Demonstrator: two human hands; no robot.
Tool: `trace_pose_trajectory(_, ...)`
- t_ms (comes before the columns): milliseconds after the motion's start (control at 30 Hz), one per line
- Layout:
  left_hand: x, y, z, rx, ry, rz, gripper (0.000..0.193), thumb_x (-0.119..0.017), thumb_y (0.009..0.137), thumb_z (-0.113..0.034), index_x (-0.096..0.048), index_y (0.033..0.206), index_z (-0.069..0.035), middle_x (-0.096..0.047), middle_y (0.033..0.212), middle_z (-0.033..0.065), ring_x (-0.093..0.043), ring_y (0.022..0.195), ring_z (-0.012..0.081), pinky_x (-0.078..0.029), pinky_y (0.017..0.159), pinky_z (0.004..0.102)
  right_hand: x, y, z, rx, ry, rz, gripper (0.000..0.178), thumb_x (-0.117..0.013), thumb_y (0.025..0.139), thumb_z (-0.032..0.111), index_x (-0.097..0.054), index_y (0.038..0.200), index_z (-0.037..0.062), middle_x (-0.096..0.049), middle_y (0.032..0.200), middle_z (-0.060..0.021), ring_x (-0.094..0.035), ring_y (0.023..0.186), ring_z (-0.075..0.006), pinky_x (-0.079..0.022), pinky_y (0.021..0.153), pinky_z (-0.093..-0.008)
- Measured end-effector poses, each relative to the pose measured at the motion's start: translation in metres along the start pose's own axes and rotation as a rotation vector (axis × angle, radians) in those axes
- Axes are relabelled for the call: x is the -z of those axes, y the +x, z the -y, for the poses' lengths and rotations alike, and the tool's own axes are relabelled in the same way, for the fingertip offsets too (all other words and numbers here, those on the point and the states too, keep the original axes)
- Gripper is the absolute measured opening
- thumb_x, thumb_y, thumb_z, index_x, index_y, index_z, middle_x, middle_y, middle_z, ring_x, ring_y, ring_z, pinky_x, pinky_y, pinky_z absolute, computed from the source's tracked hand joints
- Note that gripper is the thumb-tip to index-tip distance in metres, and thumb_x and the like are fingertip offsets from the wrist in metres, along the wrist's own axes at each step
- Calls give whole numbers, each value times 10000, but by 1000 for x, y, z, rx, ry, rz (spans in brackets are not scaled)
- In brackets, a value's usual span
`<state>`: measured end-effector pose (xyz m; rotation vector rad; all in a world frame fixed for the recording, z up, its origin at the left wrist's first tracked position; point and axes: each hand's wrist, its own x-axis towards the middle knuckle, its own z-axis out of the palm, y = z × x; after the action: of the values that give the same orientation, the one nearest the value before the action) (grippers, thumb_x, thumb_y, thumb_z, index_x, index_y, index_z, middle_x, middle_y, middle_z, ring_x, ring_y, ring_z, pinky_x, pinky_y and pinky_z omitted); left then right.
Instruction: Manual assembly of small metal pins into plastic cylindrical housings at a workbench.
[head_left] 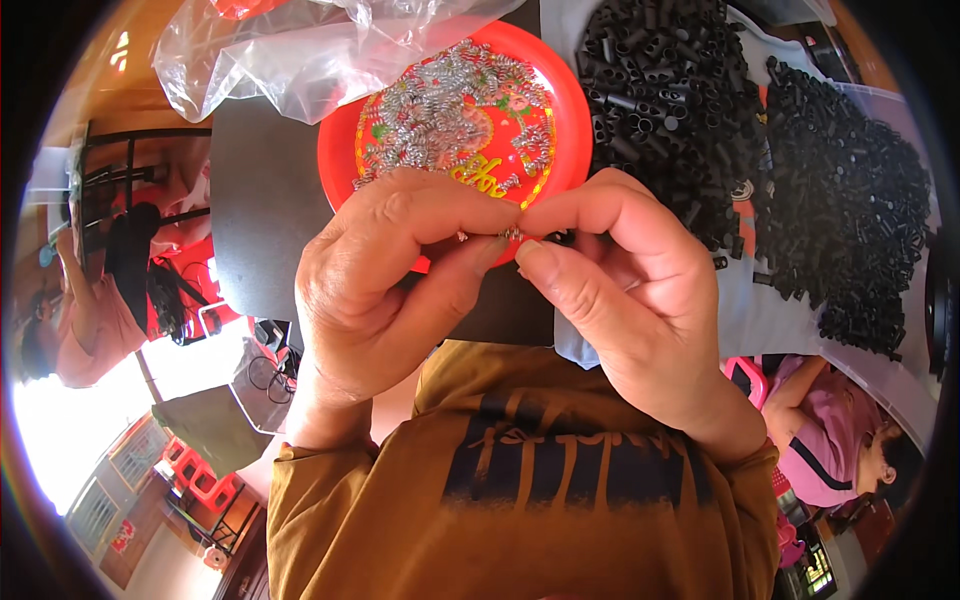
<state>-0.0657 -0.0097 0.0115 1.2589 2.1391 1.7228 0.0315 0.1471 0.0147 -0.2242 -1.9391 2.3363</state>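
My left hand (385,265) and my right hand (625,290) meet at the fingertips over the near rim of a red round tray (575,130). Between their pinched thumbs and forefingers is a small metal spring (512,234), mostly covered by the fingers. A bit of shiny metal (462,237) shows inside my left grip. Behind my right thumb and forefinger a small dark piece (563,239) peeks out; its shape is hidden. Many loose silver springs (430,110) lie heaped in the tray.
Clear plastic bag (290,60) overlaps the tray's far left. To the right, short black tubes (670,90) and smaller black parts (850,180) lie in large piles on pale cloth. One person (825,440) sits at lower right, another (95,320) at far left. Red stools (200,475) stand lower left.
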Motion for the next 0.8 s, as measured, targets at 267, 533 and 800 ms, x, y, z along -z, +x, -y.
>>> trace_pose_trajectory(267,0,-8,-12,248,-135,-61,221,-665,754,112,-629,945,8,-660,871,60,-620,697,112,-497,589,225,-3,3,-7,103,-132,1,129,-594,913,15,-590,1036,-22,-553,981,-32,-493,855,-67,-390,771,-192)
trace_pose_trajectory(533,-2,-10,-1,172,-148,-76,208,-631,765,117,-620,944,11,-650,853,59,-607,703,90,-489,609,216,-7,4,-10,92,-165,-9,103,-584,923,27,-582,1013,-22,-541,967,-31,-488,848,-71,-385,757,-193)
trace_pose_trajectory(800,-3,-10,-10,419,-319,-116,160,-624,825,72,-596,967,5,-631,844,19,-570,729,48,-460,636,186,-9,8,-7,181,-325,-44,77,-593,902,5,-585,975,-17,-518,900,-28,-444,747,-62,-359,650,-191)
